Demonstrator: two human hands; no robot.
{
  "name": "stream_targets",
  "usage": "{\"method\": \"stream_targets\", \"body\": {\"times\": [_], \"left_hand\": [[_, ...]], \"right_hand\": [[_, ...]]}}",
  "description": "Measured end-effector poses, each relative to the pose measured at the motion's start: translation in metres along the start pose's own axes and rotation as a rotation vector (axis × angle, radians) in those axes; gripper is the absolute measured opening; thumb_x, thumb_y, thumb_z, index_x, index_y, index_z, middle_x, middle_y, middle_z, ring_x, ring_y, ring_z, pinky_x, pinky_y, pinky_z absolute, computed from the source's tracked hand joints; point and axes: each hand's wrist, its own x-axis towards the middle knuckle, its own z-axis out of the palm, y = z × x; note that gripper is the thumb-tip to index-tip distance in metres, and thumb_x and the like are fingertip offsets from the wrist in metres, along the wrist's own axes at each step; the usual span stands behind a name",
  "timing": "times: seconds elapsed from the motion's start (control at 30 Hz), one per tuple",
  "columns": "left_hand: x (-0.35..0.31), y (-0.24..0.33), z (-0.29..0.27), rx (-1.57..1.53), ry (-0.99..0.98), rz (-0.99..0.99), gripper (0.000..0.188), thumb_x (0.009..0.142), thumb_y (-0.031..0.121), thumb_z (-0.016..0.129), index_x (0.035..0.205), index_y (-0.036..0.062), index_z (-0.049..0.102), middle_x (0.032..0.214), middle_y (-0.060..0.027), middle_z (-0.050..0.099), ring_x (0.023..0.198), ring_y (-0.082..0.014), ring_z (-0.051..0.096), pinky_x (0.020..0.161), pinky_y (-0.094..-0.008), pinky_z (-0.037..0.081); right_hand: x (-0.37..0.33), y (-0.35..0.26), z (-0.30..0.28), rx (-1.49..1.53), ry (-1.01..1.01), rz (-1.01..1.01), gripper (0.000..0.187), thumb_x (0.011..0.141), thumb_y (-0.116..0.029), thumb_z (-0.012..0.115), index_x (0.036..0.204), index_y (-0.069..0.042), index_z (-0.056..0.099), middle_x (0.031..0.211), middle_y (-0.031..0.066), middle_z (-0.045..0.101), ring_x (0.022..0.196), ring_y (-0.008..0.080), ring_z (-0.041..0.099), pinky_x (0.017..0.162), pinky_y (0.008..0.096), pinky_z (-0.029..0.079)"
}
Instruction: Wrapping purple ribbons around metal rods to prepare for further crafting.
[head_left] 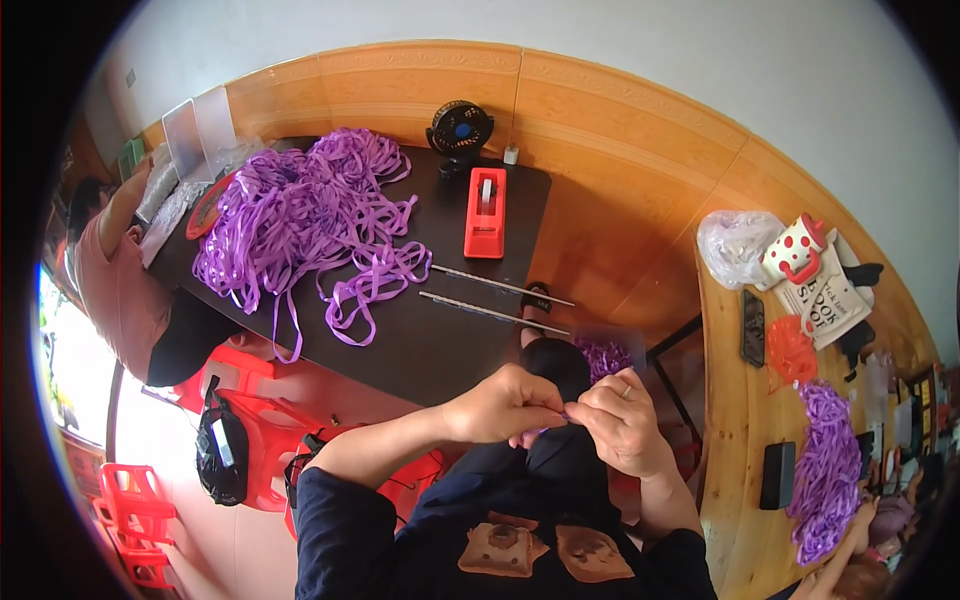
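Note:
My left hand (505, 405) and my right hand (618, 422) meet above my lap, fingertips pinched together. A short bit of purple ribbon (566, 411) shows between them; most of it is hidden by the fingers. Ahead on the dark table, a large tangled heap of purple ribbon (290, 215) spreads to the left, with loose loops trailing toward me. Two thin metal rods (495, 312) jut over the table's right edge, just beyond my hands. More purple ribbon (604, 360) lies low down behind my right hand.
A red tape dispenser (484, 225) and a black fan (460, 132) stand on the dark table (400, 360). At right, a wooden table (735, 400) bears a phone (752, 328), a dotted cup (795, 250), bags and ribbon. Another person (120, 270) sits at left, near red stools (255, 440).

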Motion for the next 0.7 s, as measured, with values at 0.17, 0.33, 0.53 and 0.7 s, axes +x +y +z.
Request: {"method": "stream_targets", "body": {"times": [0.17,0.33,0.53,0.7], "left_hand": [[-0.002,-0.028,0.015,0.866,0.293,0.675,0.018,0.077,0.001,0.062,0.094,-0.0040,0.062,0.066,-0.0124,0.056,0.060,-0.0281,0.061,0.049,-0.0327,0.046],[0.001,-0.033,0.021,0.976,0.431,0.628,0.030,0.076,0.002,0.065,0.104,-0.0065,0.060,0.066,-0.0131,0.057,0.058,-0.0266,0.059,0.050,-0.0327,0.048],[0.004,-0.014,-0.009,-0.176,0.140,-0.051,0.029,0.089,0.009,0.062,0.112,-0.0085,0.059,0.064,-0.0064,0.060,0.053,-0.0139,0.061,0.046,-0.0240,0.049],[0.012,-0.028,-0.016,-0.467,-0.082,-0.129,0.021,0.090,0.010,0.061,0.104,-0.0061,0.063,0.064,-0.0066,0.060,0.053,-0.0157,0.062,0.044,-0.0235,0.048]], "right_hand": [[-0.004,-0.006,0.014,-0.009,0.003,0.155,0.014,0.068,0.003,0.068,0.080,-0.002,0.063,0.073,0.0046,0.054,0.064,0.0209,0.053,0.058,0.0322,0.036],[-0.014,0.001,0.036,0.278,0.166,0.406,0.013,0.073,0.006,0.067,0.082,-0.002,0.063,0.070,0.0089,0.058,0.062,0.0262,0.057,0.056,0.0339,0.039],[-0.012,0.009,0.020,0.299,0.159,0.277,0.017,0.073,0.007,0.067,0.088,-0.001,0.065,0.072,0.0070,0.060,0.065,0.0217,0.057,0.061,0.0309,0.041],[-0.007,0.013,0.015,0.262,0.146,0.172,0.022,0.071,0.007,0.066,0.091,-0.003,0.066,0.074,0.0048,0.061,0.066,0.0210,0.057,0.060,0.0315,0.039]]}}
